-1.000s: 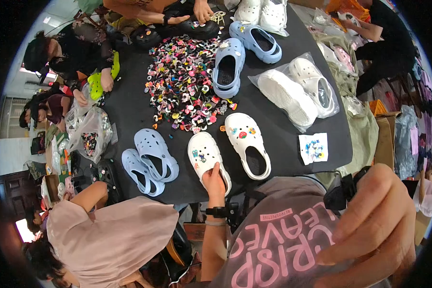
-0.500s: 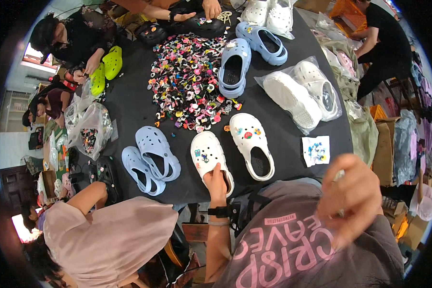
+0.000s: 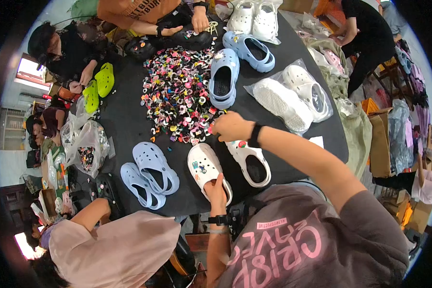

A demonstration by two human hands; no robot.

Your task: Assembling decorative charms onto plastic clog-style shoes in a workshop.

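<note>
My left hand [image 3: 216,193] grips a white clog [image 3: 202,161], the thumb on its upper near the opening and the other fingers out of sight. Several small charms sit in the holes of this clog. My right hand [image 3: 234,127] is at the near right edge of a heap of colourful shoe charms [image 3: 175,96], fingers curled downward; anything between the fingertips is hidden. Under my right wrist lies a second white clog [image 3: 266,178], its toe partly covered and a red charm [image 3: 242,144] showing on it.
Pale blue clogs [image 3: 153,163] lie to the left, with another blue pair [image 3: 224,72] right of the heap. Bagged white clogs [image 3: 283,105] rest at the right. Across the black table [image 3: 125,127], co-workers handle black clogs [image 3: 193,38] and lime-green clogs [image 3: 91,96].
My right hand has swung from above my shirt forward and left to the charm heap, its forearm now crossing over the second white clog. My left hand stays on its clog.
</note>
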